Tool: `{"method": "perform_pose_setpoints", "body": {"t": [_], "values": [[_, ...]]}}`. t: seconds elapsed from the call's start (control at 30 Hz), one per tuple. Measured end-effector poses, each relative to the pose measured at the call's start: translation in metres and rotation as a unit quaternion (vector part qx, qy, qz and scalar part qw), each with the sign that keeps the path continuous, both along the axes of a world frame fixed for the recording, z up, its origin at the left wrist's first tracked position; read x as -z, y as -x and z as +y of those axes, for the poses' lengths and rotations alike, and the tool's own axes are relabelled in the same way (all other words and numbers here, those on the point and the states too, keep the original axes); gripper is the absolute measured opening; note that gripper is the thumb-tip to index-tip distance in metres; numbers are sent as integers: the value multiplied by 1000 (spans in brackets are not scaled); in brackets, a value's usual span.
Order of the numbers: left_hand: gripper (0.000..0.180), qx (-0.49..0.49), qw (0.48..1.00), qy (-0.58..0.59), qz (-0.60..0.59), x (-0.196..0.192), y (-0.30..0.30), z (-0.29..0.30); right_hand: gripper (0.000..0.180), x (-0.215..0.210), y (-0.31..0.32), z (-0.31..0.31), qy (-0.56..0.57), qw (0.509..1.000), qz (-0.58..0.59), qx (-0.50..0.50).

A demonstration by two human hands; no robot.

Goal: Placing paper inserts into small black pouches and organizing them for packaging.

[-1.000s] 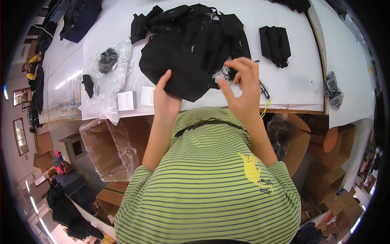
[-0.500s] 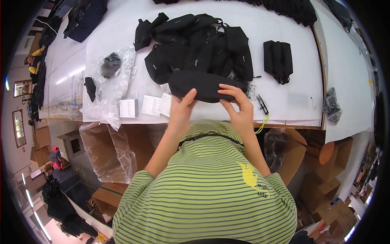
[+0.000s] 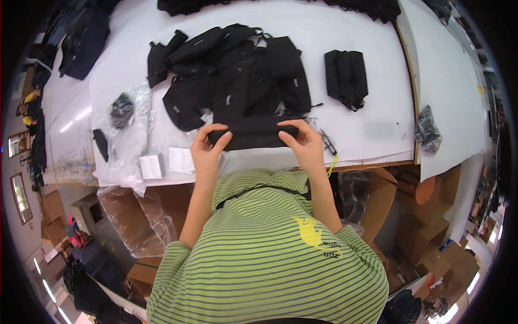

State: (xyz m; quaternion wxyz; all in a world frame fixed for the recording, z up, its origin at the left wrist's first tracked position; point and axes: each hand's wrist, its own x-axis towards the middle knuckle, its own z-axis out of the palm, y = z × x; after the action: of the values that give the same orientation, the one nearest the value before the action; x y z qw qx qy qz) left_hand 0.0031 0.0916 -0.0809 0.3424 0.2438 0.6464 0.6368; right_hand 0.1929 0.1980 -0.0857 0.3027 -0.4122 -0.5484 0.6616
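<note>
Between my hands, close to the table's front edge, is a black fabric pouch (image 3: 256, 135) stretched out sideways. My left hand (image 3: 211, 144) pinches its left end between thumb and fingers. The other end is gripped the same way by my right hand (image 3: 303, 141). Just beyond lies a loose pile of black pouches (image 3: 237, 70), some with small light marks. Thread snips (image 3: 328, 142) with a yellow-green cord lie to the right of my right hand. To the left of my left hand are a stack of white printed cards (image 3: 152, 166) and another white card (image 3: 181, 160).
A separate black pouch (image 3: 346, 80) lies on the right of the white-covered table (image 3: 377, 129). Crumpled clear plastic bags (image 3: 127, 154) cover the left side. A small bag of dark parts (image 3: 428, 132) sits at the far right. Open cardboard boxes (image 3: 380, 202) stand below the front edge.
The held pouch has gone from a tilted, rounded shape to a level, straight-edged strip. My left hand now grips its left end. The whole view has shifted slightly.
</note>
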Motion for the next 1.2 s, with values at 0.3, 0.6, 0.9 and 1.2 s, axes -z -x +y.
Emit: {"method": "perform_pose_setpoints", "body": {"t": [0.3,0.6,0.9,1.2], "values": [[29,95,955,94,-264,23,28,-28,16,-3,-60,77,13,972,5,236],[68,21,856,377,353,129,47,-141,30,146,-162,220,66,871,117,472],[58,-62,826,354,435,108,27,-124,37,120,-149,196,103,867,-80,480],[19,17,893,371,255,99,55,-112,19,113,-63,57,-242,896,-359,98]]}}
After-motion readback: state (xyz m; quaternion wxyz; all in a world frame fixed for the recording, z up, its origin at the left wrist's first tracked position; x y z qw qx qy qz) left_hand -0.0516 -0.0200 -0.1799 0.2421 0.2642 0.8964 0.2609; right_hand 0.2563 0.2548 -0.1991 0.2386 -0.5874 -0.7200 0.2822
